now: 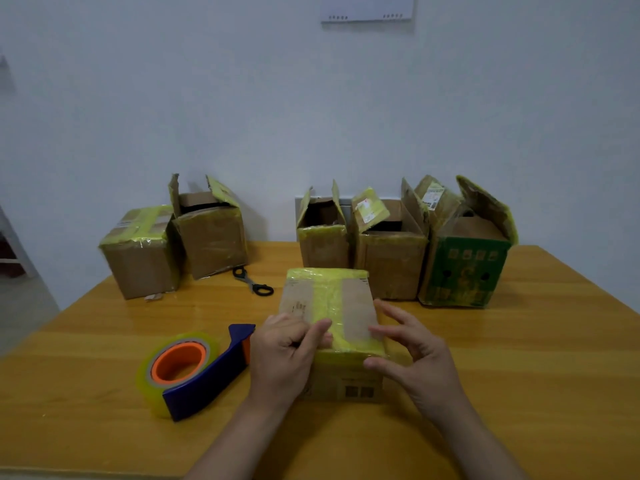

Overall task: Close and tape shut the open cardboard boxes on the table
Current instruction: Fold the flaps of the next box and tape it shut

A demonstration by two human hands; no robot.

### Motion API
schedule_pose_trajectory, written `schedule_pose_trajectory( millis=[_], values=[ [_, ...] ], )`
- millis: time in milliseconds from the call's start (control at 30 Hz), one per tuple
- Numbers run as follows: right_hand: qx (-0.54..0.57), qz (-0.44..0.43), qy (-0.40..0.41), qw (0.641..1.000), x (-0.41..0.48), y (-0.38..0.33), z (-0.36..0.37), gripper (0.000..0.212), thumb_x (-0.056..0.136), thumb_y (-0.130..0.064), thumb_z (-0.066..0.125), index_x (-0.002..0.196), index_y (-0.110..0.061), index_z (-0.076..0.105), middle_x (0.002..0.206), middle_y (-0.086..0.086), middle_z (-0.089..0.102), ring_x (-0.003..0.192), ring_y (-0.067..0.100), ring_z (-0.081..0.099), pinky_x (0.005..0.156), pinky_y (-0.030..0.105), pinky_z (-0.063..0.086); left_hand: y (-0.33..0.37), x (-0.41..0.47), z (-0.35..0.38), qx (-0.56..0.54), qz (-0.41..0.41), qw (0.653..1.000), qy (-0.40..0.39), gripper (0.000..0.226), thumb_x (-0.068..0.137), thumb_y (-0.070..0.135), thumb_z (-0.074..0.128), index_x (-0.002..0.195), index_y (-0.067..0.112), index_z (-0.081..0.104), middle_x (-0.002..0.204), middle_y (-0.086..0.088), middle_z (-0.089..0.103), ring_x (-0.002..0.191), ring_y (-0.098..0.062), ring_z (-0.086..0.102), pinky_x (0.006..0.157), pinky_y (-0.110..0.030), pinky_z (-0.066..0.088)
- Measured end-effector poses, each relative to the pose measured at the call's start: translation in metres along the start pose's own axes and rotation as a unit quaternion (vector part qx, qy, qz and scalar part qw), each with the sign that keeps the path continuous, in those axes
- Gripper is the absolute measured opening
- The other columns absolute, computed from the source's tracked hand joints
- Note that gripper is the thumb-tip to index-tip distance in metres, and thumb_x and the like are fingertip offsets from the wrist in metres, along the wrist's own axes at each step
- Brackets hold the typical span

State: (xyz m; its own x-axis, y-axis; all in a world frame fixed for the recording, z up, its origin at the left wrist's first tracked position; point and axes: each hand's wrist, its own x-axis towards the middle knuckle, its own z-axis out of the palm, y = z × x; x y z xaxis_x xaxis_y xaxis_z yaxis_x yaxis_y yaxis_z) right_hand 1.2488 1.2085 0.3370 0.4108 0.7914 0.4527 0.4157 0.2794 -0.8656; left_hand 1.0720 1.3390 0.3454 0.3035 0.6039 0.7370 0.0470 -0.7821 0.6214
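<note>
Your left hand point(287, 348) curls over the near left edge of the small taped box point(356, 306), thumb pressing the yellowish tape; your right hand point(412, 355) is spread wide, fingertips just touching its near right corner; the box sits mid-table, tape dispenser point(194, 372) at its nine o'clock, scissors point(252, 284) at eleven. It looks light and soft-walled, its film slick; take it low by the bare cardboard sides. Four open boxes point(388, 251) wait from eleven to one.

Yellow tape stripes my brown box point(356, 306). The tape roll point(149, 386) is yellowish, orange-cored, in a blue dispenser point(207, 379). The far-right box point(464, 271) is printed green; scissors point(254, 285) black-handled; table point(536, 358) amber.
</note>
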Motion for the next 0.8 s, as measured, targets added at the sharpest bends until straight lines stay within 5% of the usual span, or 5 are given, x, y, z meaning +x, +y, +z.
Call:
schedule_pose_trajectory(
  millis=[100,200,367,600,800],
  values=[
    [0.044,0.116,-0.017,0.992,-0.005,0.004,0.008,0.090,0.050,-0.066,0.094,0.132,-0.059,0.059,0.161,-0.021,0.034,0.147,0.011,0.039,0.107,0.046,0.052,0.000,0.001,0.002,-0.011,-0.023,0.999,0.029,0.042,0.101,0.057,0.054,0.073,0.035,0.077,0.072,0.022,0.074,0.072,-0.003,0.071,0.077,-0.042,0.054],
    [0.100,0.158,-0.056,0.981,-0.004,0.002,0.014,0.110,0.050,-0.052,0.100,0.144,-0.060,0.045,0.153,-0.016,0.046,0.132,0.006,0.055,0.099,0.037,0.058,0.001,0.000,-0.003,0.052,-0.042,0.998,0.006,0.037,0.100,0.056,0.052,0.084,0.033,0.076,0.089,0.021,0.072,0.094,-0.002,0.065,0.085,-0.045,0.052],
    [0.089,0.127,-0.051,0.987,0.002,-0.021,0.020,0.089,0.063,-0.044,0.094,0.138,-0.064,0.051,0.150,-0.021,0.048,0.130,0.001,0.055,0.097,0.029,0.057,0.011,0.008,-0.012,0.105,-0.217,0.970,-0.032,0.036,0.085,0.059,0.069,0.117,0.046,0.058,0.138,0.015,0.047,0.132,-0.009,0.045,0.102,-0.031,0.044],
    [0.029,-0.026,0.007,0.999,0.024,-0.078,0.028,0.086,0.072,-0.033,0.089,0.144,-0.057,0.049,0.152,-0.019,0.049,0.133,0.002,0.053,0.103,0.035,0.055,0.053,0.052,-0.054,0.081,-0.103,0.991,-0.015,0.028,0.081,0.059,0.068,0.105,0.044,0.065,0.144,0.018,0.041,0.111,0.041,0.023,0.079,0.009,0.029],
    [-0.015,-0.053,-0.054,0.997,0.089,-0.082,0.083,0.090,0.090,-0.014,0.079,0.155,-0.052,0.031,0.149,-0.020,0.041,0.134,-0.007,0.045,0.100,0.013,0.048,0.030,0.107,-0.106,0.139,-0.069,0.988,0.021,0.050,0.068,0.076,0.065,0.104,0.041,0.064,0.142,0.017,0.041,0.129,0.007,0.033,0.092,-0.016,0.033]
  ],
)
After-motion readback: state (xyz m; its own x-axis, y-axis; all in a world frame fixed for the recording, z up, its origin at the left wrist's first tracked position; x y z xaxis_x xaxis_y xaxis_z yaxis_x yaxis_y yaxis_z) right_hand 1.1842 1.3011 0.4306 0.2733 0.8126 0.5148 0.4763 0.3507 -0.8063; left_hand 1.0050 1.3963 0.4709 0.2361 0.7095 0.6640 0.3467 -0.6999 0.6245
